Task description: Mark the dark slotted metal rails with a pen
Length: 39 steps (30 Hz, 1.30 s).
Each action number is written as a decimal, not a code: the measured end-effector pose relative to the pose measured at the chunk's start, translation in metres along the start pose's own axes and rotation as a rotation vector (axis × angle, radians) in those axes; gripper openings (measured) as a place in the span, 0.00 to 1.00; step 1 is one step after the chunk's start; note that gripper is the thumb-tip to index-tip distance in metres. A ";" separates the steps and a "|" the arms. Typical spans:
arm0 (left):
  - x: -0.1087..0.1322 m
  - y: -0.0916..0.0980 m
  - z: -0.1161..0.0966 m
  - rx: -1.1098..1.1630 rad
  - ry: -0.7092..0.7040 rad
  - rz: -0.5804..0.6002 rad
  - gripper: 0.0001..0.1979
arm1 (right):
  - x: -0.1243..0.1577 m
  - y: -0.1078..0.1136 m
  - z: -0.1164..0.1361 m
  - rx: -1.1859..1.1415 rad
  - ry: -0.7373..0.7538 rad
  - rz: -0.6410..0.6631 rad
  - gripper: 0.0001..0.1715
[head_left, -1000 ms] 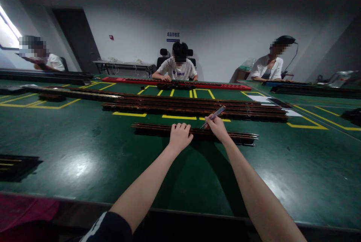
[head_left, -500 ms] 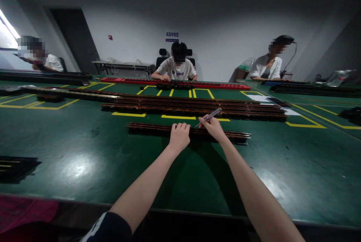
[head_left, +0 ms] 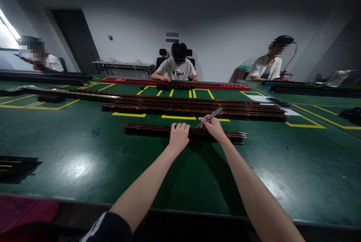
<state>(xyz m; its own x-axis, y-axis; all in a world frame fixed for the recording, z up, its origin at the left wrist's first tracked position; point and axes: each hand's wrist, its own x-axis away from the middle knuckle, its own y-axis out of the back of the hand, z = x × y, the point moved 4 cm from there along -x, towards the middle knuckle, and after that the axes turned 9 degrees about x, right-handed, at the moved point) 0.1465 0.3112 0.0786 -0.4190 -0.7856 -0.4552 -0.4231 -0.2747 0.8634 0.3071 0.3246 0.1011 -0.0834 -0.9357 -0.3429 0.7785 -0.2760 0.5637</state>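
Observation:
My left hand [head_left: 179, 136] is curled over the middle of a short bundle of dark, copper-edged strips [head_left: 149, 129], gripping it against the table. In my right hand [head_left: 213, 126] is a slim pen-like tool [head_left: 214, 113] with a greyish, see-through shaft. Its thin tip points down and left at the bundle, just right of my left fingers. Whether the tip touches the strips I cannot tell. Both of the bundle's ends show, with the bright strip tips at the right.
Beyond the bundle lies a longer stack of similar strips [head_left: 169, 104] on the green table [head_left: 93, 174]. A red rail [head_left: 225, 85] lies farther back, before a seated person [head_left: 177, 69]. Dark strips [head_left: 18, 168] rest at the near left. Two other people sit at the far left and right.
The short bundle has slid a little to the left, and my left hand has shifted slightly with it. My right hand stays nearly in place, the tool still in its grip.

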 end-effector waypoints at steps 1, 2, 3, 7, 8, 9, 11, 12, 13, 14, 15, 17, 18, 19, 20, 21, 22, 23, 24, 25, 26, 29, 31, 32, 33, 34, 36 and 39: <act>0.000 0.000 0.000 0.004 -0.003 0.007 0.22 | 0.000 0.000 -0.001 0.003 -0.010 -0.003 0.17; 0.000 0.001 0.000 0.012 -0.010 0.014 0.23 | 0.000 0.001 -0.001 0.006 -0.021 -0.006 0.16; 0.000 0.002 0.000 0.023 -0.023 0.022 0.23 | 0.000 0.001 -0.001 0.009 -0.035 -0.005 0.15; 0.000 0.003 0.000 0.067 -0.066 0.046 0.23 | 0.000 0.004 -0.001 0.023 -0.075 -0.023 0.13; 0.000 0.003 0.000 0.071 -0.068 0.045 0.23 | 0.000 0.004 0.000 0.024 -0.078 -0.029 0.13; 0.000 0.003 0.001 0.074 -0.068 0.044 0.22 | 0.000 0.005 0.000 0.023 -0.079 -0.035 0.13; 0.001 0.003 0.000 0.079 -0.077 0.039 0.20 | 0.000 0.005 0.000 0.019 -0.081 -0.040 0.14; 0.001 0.003 0.000 0.080 -0.081 0.037 0.20 | 0.001 0.005 0.000 0.019 -0.082 -0.043 0.14; 0.001 0.003 0.000 0.081 -0.083 0.036 0.20 | 0.001 0.006 0.000 0.020 -0.082 -0.045 0.14; 0.001 0.003 -0.001 0.081 -0.084 0.035 0.20 | 0.001 0.006 0.000 0.023 -0.081 -0.046 0.14; 0.001 0.004 -0.001 0.080 -0.082 0.033 0.19 | 0.001 0.006 0.000 0.025 -0.081 -0.046 0.14; 0.001 0.004 -0.001 0.077 -0.082 0.025 0.19 | 0.001 0.007 0.000 0.024 -0.087 -0.047 0.14; 0.001 0.004 -0.001 0.077 -0.083 0.022 0.19 | 0.001 0.007 -0.001 0.021 -0.091 -0.049 0.14; 0.001 0.004 -0.001 0.077 -0.084 0.019 0.19 | 0.001 0.008 -0.001 0.016 -0.096 -0.053 0.14; 0.001 0.003 -0.001 0.076 -0.084 0.019 0.19 | 0.001 0.008 -0.001 0.011 -0.101 -0.058 0.13; 0.001 0.003 0.000 0.073 -0.082 0.018 0.19 | 0.000 0.009 -0.001 0.007 -0.107 -0.063 0.13; 0.000 0.002 0.000 0.069 -0.079 0.019 0.19 | 0.000 0.009 -0.002 0.006 -0.111 -0.067 0.12; 0.000 0.002 0.000 0.065 -0.074 0.021 0.19 | 0.000 0.009 -0.002 0.006 -0.116 -0.069 0.12; 0.000 0.002 0.000 0.061 -0.069 0.024 0.18 | 0.000 0.010 -0.003 0.009 -0.122 -0.070 0.12; 0.000 0.002 0.000 0.058 -0.064 0.027 0.18 | 0.000 0.011 -0.003 0.013 -0.128 -0.071 0.12; 0.000 0.002 0.000 0.055 -0.060 0.030 0.18 | -0.001 0.011 -0.004 0.016 -0.130 -0.073 0.11; 0.000 0.004 -0.001 0.042 -0.054 0.032 0.18 | -0.001 0.013 -0.007 0.016 -0.126 -0.080 0.12; 0.000 0.005 -0.002 0.033 -0.052 0.028 0.17 | -0.002 0.013 -0.008 0.014 -0.129 -0.079 0.12; 0.000 0.005 -0.002 0.031 -0.053 0.028 0.16 | -0.001 0.013 -0.009 0.013 -0.137 -0.074 0.12; 0.000 0.005 -0.003 0.032 -0.054 0.026 0.16 | -0.001 0.013 -0.009 0.010 -0.146 -0.068 0.12; 0.000 0.005 -0.002 0.035 -0.055 0.024 0.16 | -0.001 0.013 -0.009 0.006 -0.154 -0.062 0.12; 0.000 0.004 -0.002 0.041 -0.056 0.018 0.15 | 0.000 0.013 -0.008 -0.004 -0.164 -0.052 0.12; 0.000 0.004 -0.002 0.047 -0.055 0.014 0.16 | 0.000 0.013 -0.007 -0.018 -0.174 -0.053 0.12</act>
<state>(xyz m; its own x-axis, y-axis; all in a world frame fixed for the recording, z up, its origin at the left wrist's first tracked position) 0.1465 0.3097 0.0823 -0.4683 -0.7572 -0.4554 -0.4536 -0.2362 0.8593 0.3220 0.3223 0.1031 -0.2297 -0.9444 -0.2351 0.7813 -0.3230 0.5341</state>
